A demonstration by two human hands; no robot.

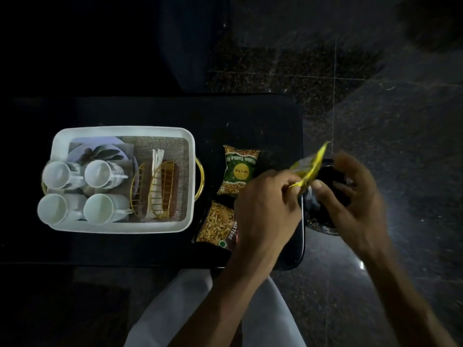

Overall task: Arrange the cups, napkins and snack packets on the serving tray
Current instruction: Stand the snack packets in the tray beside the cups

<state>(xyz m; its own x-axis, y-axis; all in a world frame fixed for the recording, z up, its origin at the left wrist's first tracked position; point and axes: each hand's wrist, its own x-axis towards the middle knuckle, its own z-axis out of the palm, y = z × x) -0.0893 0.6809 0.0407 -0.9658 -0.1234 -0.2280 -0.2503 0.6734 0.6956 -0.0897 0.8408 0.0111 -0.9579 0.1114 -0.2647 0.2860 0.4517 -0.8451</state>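
Left hand [265, 206] and right hand [350, 194] pinch a yellow packet [312, 165] (blurred) between them.

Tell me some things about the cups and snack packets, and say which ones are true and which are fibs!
1. Four cups stand in the white tray. True.
2. The green packet lies in the tray. False: it lies on the table, beside the tray.
3. The left hand pinches a yellow packet. True.
4. The gold holder is empty. False: napkins stand in it.
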